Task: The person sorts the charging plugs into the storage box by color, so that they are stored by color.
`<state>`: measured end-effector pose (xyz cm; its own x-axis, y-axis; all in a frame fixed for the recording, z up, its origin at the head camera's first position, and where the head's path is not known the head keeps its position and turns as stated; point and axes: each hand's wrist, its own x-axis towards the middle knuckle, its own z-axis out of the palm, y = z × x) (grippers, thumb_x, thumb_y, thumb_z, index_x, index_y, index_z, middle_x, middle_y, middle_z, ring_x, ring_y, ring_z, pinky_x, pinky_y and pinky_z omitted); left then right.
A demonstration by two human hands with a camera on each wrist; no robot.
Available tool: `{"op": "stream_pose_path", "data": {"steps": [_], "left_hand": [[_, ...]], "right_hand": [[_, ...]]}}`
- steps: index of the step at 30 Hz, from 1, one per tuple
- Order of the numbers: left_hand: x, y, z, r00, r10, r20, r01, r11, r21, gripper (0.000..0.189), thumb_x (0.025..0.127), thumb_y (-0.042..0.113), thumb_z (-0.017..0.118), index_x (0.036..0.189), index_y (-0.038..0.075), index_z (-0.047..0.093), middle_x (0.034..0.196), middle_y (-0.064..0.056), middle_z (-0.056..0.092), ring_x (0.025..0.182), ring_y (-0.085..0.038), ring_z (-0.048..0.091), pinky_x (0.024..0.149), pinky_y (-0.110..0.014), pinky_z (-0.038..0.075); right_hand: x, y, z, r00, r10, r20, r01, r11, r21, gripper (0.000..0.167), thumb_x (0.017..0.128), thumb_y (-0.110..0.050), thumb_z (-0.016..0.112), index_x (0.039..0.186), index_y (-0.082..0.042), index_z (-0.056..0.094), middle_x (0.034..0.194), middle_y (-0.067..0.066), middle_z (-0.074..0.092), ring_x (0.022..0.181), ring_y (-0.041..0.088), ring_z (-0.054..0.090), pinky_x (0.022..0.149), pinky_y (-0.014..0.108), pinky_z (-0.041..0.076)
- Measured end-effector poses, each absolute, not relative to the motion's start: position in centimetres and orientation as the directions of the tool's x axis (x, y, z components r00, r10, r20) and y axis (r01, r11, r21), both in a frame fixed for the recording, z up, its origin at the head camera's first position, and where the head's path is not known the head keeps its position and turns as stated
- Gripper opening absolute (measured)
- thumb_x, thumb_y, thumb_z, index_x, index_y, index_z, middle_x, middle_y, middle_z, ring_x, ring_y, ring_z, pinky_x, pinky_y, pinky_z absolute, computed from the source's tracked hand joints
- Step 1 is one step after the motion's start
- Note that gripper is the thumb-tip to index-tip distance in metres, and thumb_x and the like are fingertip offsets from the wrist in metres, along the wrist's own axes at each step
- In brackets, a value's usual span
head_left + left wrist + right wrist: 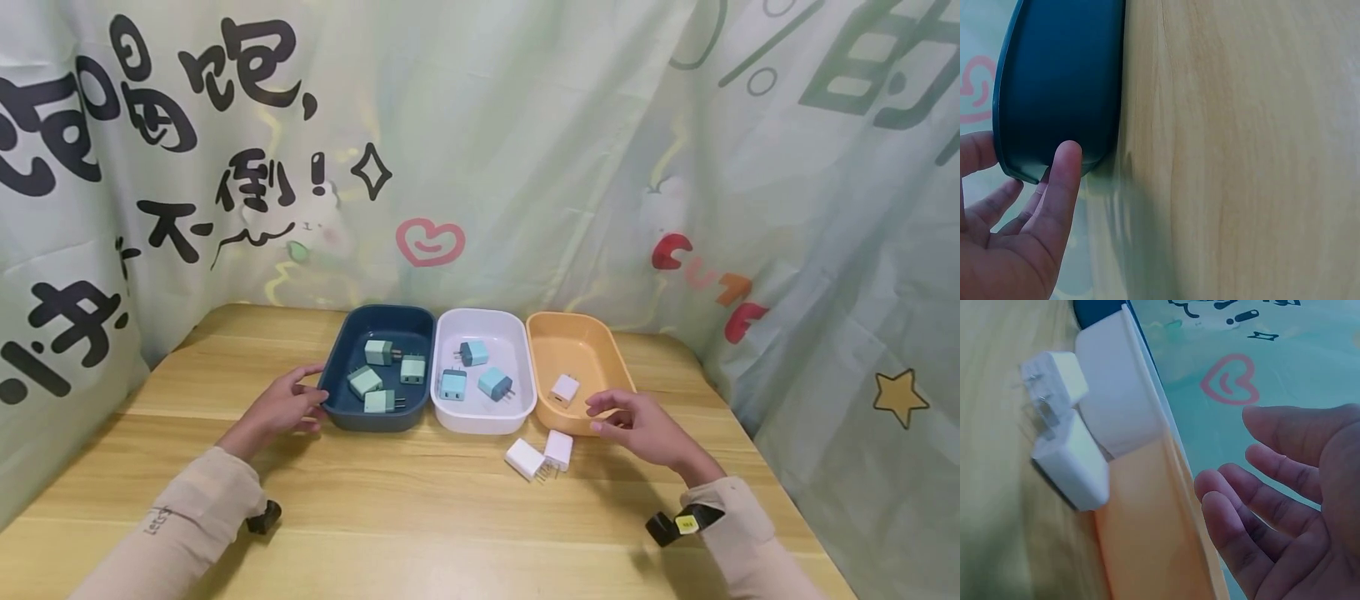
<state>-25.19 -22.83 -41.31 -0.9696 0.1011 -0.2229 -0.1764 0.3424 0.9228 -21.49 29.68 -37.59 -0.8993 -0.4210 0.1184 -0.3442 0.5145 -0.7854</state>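
At the left end of the dark blue bin (378,422), my left hand (283,406) has loosely bent fingers right at the rim. The left wrist view shows its fingers spread about the bin's corner (1060,94). My right hand (645,425) hovers over the front right edge of the orange bin (577,333), fingers relaxed and nothing between them. One white plug charger (565,389) lies inside that bin. In front of the bins, two more chargers rest on the table, a white charger (524,459) and another white charger (558,450), prongs close together.
Between the two outer bins stands a white bin (483,423) with three blue chargers (474,353). Several green chargers (382,402) lie in the dark blue bin. All three bins stand side by side on the wooden table (390,517), before a printed curtain (517,167).
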Motion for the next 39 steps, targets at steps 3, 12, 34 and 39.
{"op": "stream_pose_path", "data": {"steps": [3,12,34,39], "left_hand": [[-25.1,-22.8,-41.3,-0.97,0.097,-0.224,-0.179,0.342,0.922,0.061,0.1,0.01,0.051,0.153,0.006,0.022,0.127,-0.03,0.046,0.088,-0.026,0.062,0.073,-0.036,0.057],[-25.1,-22.6,-41.1,-0.966,0.09,-0.241,-0.196,0.348,0.917,0.061,0.1,0.012,0.051,0.153,0.007,0.021,0.13,-0.03,0.045,0.092,-0.028,0.061,0.074,-0.036,0.057],[-24.9,-22.6,-41.3,-0.967,0.097,-0.234,-0.187,0.35,0.918,0.059,0.1,0.012,0.05,0.152,0.006,0.022,0.126,-0.029,0.047,0.09,-0.028,0.061,0.074,-0.035,0.057],[-25.0,-22.7,-41.2,-0.969,0.099,-0.227,-0.179,0.354,0.918,0.059,0.1,0.011,0.05,0.152,0.005,0.022,0.126,-0.03,0.047,0.089,-0.027,0.062,0.073,-0.036,0.057]], "right_hand": [[-20.9,29.7,-38.0,-0.892,-0.436,0.121,-0.357,0.511,-0.782,0.031,0.091,-0.01,0.069,0.115,0.005,0.059,0.107,0.017,0.063,0.089,0.024,0.065,0.076,0.028,0.054],[-20.3,29.7,-40.0,-0.873,-0.48,0.084,-0.369,0.538,-0.758,0.037,0.09,-0.013,0.069,0.119,0.006,0.058,0.117,0.025,0.06,0.089,0.022,0.065,0.075,0.031,0.054],[-20.8,28.1,-43.5,-0.878,-0.478,0.023,-0.339,0.587,-0.735,0.054,0.084,-0.016,0.076,0.128,0.004,0.053,0.116,0.024,0.058,0.075,0.015,0.061,0.058,0.029,0.053],[-20.9,27.6,-43.8,-0.878,-0.477,0.046,-0.377,0.628,-0.68,0.057,0.08,-0.018,0.08,0.127,0.002,0.055,0.109,0.014,0.062,0.068,0.009,0.057,0.054,0.027,0.051]]}}
